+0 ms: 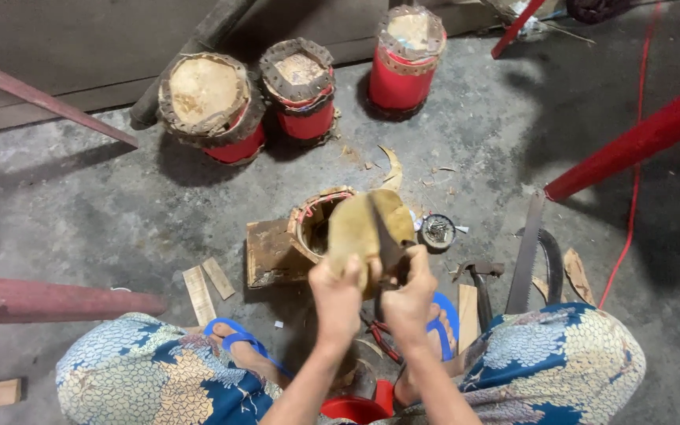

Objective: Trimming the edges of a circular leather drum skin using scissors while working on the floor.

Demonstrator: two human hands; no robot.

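While both hands, left [338,290] and right [408,293], grip it, the tan hide piece [360,230] stands long-axis upright, pointing away.

The red tub [353,409] is cut off by the bottom edge; the small tin's [437,231] contents are too small to tell; the red pliers [381,334] lie partly hidden behind the right hand [408,297].

No packages, labels, signs or screens show anywhere here.

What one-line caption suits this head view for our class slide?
Both hands, left hand and right hand, grip a tan hide piece above an open small drum.
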